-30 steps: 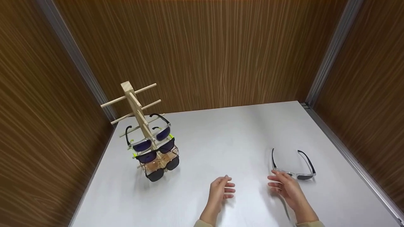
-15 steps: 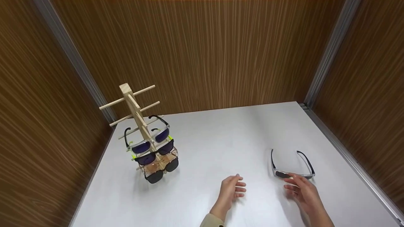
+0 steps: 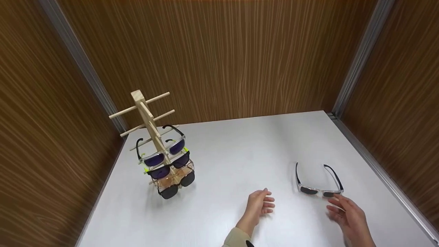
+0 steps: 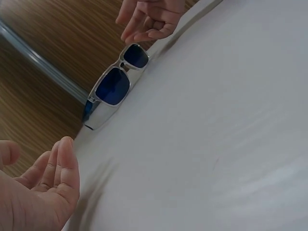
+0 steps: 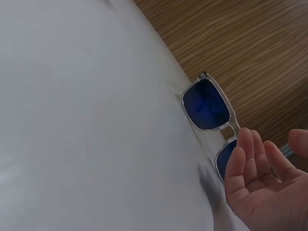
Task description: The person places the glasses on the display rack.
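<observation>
A pair of clear-framed sunglasses (image 3: 309, 190) with dark lenses and black temples lies unfolded on the white table, temples pointing away from me. Both wrist views show its lenses as deep blue, as on the sunglasses (image 4: 113, 86) in the left one. My right hand (image 3: 350, 215) is at the right lens, its fingers loosely bent; I cannot tell whether they touch the frame. In the right wrist view the right hand (image 5: 269, 185) covers part of one lens. Left of the sunglasses, my left hand (image 3: 258, 207) hovers over the table, relaxed and holding nothing.
A wooden display rack (image 3: 148, 118) with crossbars stands on the table (image 3: 233, 151) at the left. Several pairs of glasses hang on its lower bars, the uppermost clear-framed sunglasses (image 3: 154, 160) among them. Wood-grain panels enclose the back and sides.
Both hands have moved to the right. The right hand has passed from the left end of the sunglasses to the right lens, uncovering the left lens. The sunglasses have stayed in place.
</observation>
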A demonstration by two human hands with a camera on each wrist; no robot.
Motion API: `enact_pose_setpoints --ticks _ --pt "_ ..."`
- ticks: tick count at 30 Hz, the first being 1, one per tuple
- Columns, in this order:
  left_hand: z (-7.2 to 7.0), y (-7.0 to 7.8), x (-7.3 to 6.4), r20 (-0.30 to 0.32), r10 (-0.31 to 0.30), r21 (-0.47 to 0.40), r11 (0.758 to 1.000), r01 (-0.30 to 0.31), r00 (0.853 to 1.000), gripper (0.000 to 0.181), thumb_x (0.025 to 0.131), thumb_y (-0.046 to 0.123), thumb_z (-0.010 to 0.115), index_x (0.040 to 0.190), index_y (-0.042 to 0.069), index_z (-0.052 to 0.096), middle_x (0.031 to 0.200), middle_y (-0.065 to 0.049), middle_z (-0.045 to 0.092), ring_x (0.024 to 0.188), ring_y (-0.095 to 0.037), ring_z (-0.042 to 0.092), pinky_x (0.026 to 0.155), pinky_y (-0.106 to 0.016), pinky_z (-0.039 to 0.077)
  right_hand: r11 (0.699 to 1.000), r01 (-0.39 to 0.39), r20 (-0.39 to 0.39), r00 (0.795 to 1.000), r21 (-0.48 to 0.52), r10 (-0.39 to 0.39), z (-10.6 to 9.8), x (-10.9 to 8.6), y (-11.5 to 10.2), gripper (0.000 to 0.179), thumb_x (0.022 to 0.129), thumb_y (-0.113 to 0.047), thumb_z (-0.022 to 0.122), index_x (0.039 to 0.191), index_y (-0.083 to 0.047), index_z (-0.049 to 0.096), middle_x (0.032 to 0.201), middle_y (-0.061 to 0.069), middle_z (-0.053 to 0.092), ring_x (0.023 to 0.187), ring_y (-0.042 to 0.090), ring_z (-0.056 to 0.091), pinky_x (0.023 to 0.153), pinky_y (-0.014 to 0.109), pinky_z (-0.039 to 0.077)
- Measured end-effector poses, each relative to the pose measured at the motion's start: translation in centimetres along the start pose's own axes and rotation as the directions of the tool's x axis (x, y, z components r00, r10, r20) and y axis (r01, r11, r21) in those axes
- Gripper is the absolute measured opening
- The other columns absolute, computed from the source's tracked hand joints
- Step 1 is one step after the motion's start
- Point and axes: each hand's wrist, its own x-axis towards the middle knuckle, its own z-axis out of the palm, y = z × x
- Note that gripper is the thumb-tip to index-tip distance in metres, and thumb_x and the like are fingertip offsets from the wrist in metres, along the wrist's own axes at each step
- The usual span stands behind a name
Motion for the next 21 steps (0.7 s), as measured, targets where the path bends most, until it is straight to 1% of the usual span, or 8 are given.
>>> enact_pose_setpoints --ticks 6,9,12,16,18,21 --pt "1.1 -0.1 0.6 -0.004 -0.004 -0.004 1.000 0.004 1.000 0.028 0.092 0.031 0.055 0.097 0.004 0.062 0.080 -0.008 0.065 0.066 -0.019 0.065 0.055 -0.029 0.054 0.999 0.001 -0.063 0.998 -0.043 -0.004 -1.2 0.1 -0.3 0.028 0.094 -0.038 0.051 0.117 -0.022 0.046 0.088 -0.007 0.066 0.087 0.012 0.063 0.082 0.033 0.051" --pt "2.0 -0.1 0.8 0.004 -0.004 -0.005 1.000 0.004 1.000 0.028 0.092 0.031 0.055 0.097 0.005 0.062 0.081 -0.008 0.065 0.066 -0.019 0.064 0.055 -0.029 0.054 0.998 0.001 -0.119 0.993 -0.063 -0.009 -1.8 0.2 -0.4 0.028 0.094 -0.041 0.050 0.117 -0.025 0.045 0.087 -0.010 0.064 0.088 0.011 0.063 0.082 0.032 0.051" --pt "3.1 -0.1 1.1 0.010 -0.016 0.001 1.000 0.016 1.000 0.027 0.093 0.031 0.055 0.096 0.005 0.063 0.081 -0.008 0.065 0.065 -0.019 0.064 0.055 -0.028 0.054 0.998 0.002 -0.169 0.985 -0.070 -0.014 -2.3 0.3 -0.5 0.027 0.094 -0.042 0.049 0.115 -0.025 0.045 0.086 -0.010 0.063 0.088 0.010 0.063 0.082 0.031 0.051" --pt "4.3 0.0 1.2 0.003 -0.039 0.031 0.999 0.039 0.999 0.026 0.093 0.030 0.055 0.094 0.005 0.062 0.079 -0.008 0.065 0.063 -0.019 0.064 0.054 -0.028 0.053 0.998 0.013 -0.207 0.978 -0.064 -0.026 -2.9 0.6 -0.5 0.027 0.094 -0.041 0.050 0.113 -0.023 0.045 0.084 -0.010 0.063 0.086 0.010 0.063 0.081 0.031 0.051" --pt "4.9 -0.1 1.3 0.008 -0.051 0.043 0.998 0.051 0.999 0.026 0.093 0.029 0.054 0.094 0.005 0.062 0.078 -0.008 0.064 0.063 -0.019 0.063 0.054 -0.029 0.053 0.998 0.016 -0.233 0.972 -0.065 -0.030 -3.2 0.7 -0.6 0.027 0.093 -0.042 0.051 0.112 -0.023 0.045 0.086 -0.010 0.062 0.086 0.010 0.063 0.080 0.031 0.052" --pt "5.6 -0.2 1.5 0.015 -0.068 0.053 0.996 0.067 0.998 0.025 0.093 0.029 0.054 0.094 0.005 0.062 0.078 -0.008 0.064 0.063 -0.019 0.063 0.056 -0.030 0.054 0.997 0.024 -0.258 0.965 -0.080 -0.044 -3.3 1.0 -0.7 0.027 0.093 -0.044 0.050 0.112 -0.025 0.044 0.098 -0.008 0.058 0.087 0.010 0.063 0.081 0.030 0.051"
